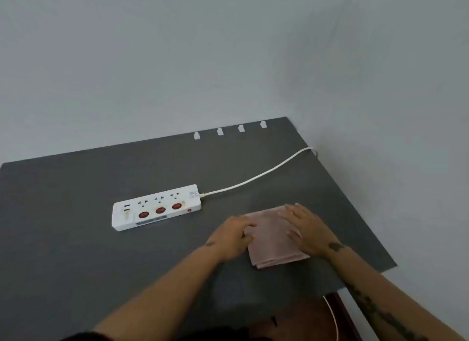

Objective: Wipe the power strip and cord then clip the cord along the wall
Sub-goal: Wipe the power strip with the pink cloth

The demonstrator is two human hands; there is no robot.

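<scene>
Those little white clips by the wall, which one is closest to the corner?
The rightmost clip of the four. It sits nearest the corner where the walls meet; the other three line up to its left.

Dark grey table [76, 251], matte top, pushed into a wall corner. On it: white power strip [156, 208] left of centre, three red switches facing up; its white cord [256, 178] runs right across the top and drops off the right edge by the wall. Folded pink cloth [272, 239] lies flat just right of the strip. Four small white clips [219, 131] sit in a row at the back edge.
</scene>
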